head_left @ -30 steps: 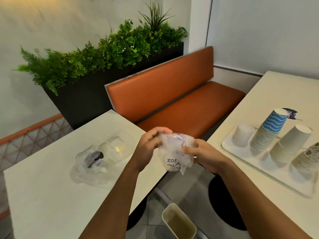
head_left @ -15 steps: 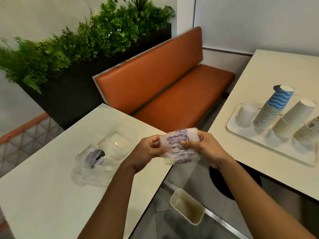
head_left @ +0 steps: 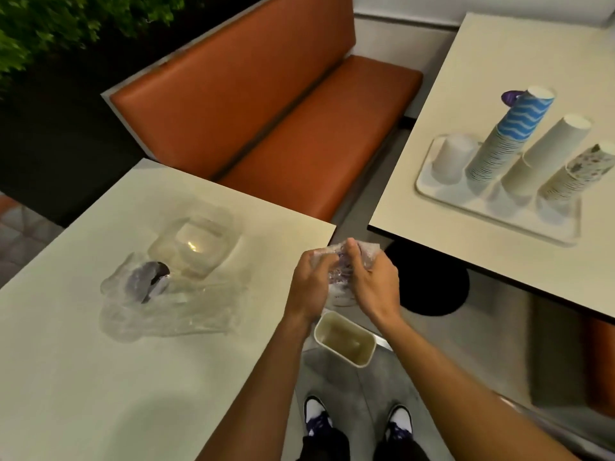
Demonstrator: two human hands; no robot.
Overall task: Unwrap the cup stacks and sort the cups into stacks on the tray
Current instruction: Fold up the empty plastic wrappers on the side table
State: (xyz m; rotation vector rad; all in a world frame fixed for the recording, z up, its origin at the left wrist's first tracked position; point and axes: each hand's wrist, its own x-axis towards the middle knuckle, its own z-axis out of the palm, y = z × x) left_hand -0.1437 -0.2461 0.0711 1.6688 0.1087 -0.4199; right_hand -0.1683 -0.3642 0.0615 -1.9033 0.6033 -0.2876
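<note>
My left hand [head_left: 311, 281] and my right hand [head_left: 374, 282] both grip a crumpled clear plastic wrapper [head_left: 339, 276] with purple print, held in the gap between two tables. On the right table a white tray [head_left: 499, 212] carries several upside-down cup stacks: a short white stack [head_left: 452, 158], a tall blue wave-patterned stack [head_left: 509, 134], a plain white stack [head_left: 545, 151] and a floral stack [head_left: 577, 171]. More clear wrapping [head_left: 166, 301] lies on the left table.
A small beige bin [head_left: 346, 337] stands on the floor right below my hands. A clear plastic container [head_left: 196, 247] sits on the left table. An orange bench [head_left: 283, 128] runs behind both tables, beside a dark planter with green plants [head_left: 50, 24]. My shoes [head_left: 357, 424] show below.
The camera has tilted down, bringing the bin and my shoes into view. My hands have squeezed the wrapper into a tighter ball and lowered it over the bin.
</note>
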